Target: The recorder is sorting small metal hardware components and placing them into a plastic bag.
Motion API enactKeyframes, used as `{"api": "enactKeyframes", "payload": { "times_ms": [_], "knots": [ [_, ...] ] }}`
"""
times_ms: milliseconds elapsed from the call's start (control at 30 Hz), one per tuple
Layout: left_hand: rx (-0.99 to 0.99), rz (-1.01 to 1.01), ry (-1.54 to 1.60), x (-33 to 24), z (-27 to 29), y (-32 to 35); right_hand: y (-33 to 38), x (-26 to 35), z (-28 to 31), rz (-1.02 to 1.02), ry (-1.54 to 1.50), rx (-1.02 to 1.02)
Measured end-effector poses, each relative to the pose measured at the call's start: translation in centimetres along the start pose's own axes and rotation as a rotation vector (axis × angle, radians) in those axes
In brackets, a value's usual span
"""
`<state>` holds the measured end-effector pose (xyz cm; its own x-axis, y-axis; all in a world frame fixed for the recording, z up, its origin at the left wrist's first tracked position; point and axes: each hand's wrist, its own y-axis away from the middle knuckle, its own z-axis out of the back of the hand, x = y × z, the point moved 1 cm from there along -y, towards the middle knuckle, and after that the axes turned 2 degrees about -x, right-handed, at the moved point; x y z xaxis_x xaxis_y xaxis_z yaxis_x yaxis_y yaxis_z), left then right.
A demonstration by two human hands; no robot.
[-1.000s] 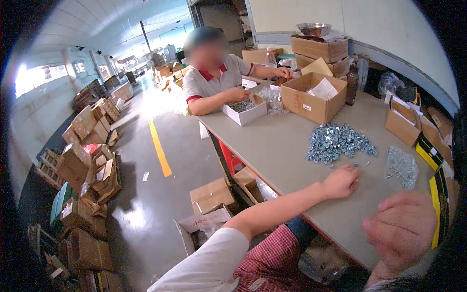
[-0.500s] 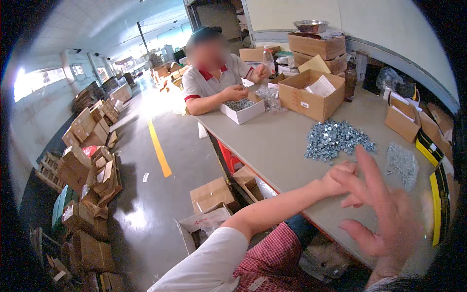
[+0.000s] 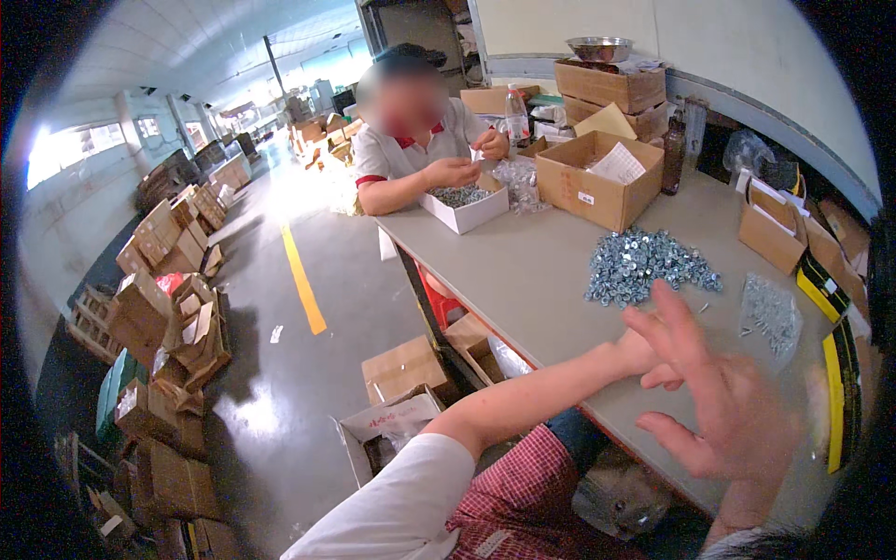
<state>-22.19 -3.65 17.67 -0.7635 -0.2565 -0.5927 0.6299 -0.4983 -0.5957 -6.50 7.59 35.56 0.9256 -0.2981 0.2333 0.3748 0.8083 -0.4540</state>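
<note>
Silvery screws [image 3: 649, 266], grey table [image 3: 523, 261], brown boxes [image 3: 597, 182], red-checked cloth [image 3: 523, 485].

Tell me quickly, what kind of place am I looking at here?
Most likely a factory or warehouse packing area: a pile of small metal fasteners lies on a long grey worktable, open cardboard boxes stand on it, and stacked cartons line the concrete floor.

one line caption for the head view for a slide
Open right hand raised before the left hand near a pile of silvery screws on a grey table.
</note>
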Motion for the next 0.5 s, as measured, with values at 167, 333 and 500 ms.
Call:
{"api": "enactKeyframes", "payload": {
  "times_ms": [167, 333, 500],
  "knots": [
    [-0.073, -0.111, 0.151, 1.3, -2.0, -0.2, 0.5, 0.1, -0.1, -0.041, -0.017, -0.012],
    [0.141, 0.044, -0.082, 0.9, -2.1, -1.1, 1.1, -0.8, 0.1, -0.064, -0.015, -0.021],
    [0.073, 0.055, -0.1, 9.0, -8.6, -1.1, 1.3, -0.9, 0.4, -0.095, 0.055, 0.042]
  ]
}}
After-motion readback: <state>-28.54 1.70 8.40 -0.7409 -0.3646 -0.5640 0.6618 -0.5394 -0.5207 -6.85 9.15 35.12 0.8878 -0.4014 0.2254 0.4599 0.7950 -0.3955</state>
